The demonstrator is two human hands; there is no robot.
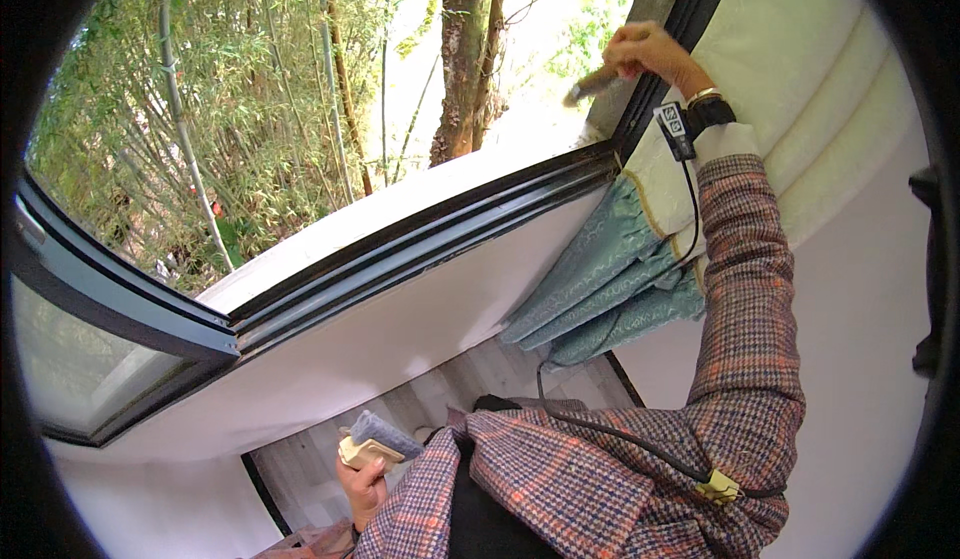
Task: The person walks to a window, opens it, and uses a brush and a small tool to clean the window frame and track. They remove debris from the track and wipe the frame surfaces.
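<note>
My right hand (646, 53) is raised at the right side of the open window, beside its dark frame (651, 101). It grips a short brush-like tool (594, 86), blurred, its tip pointing down and left into the opening. Low in front of my body, my left hand (366, 488) holds a cream-coloured plastic holder (369, 452). A grey-blue fuzzy pad (384, 434) sits on that holder. Between the hands runs the sliding-window track (427, 240), its grooves bare along the sill.
A sliding window pane (90, 349) stands at the left. Teal curtain fabric (600, 274) and a cream curtain (795, 94) hang at the right. A black cable (622, 439) runs from a small wrist device (673, 131) along my jacket. Bamboo (180, 109) and a tree trunk (461, 56) stand outside.
</note>
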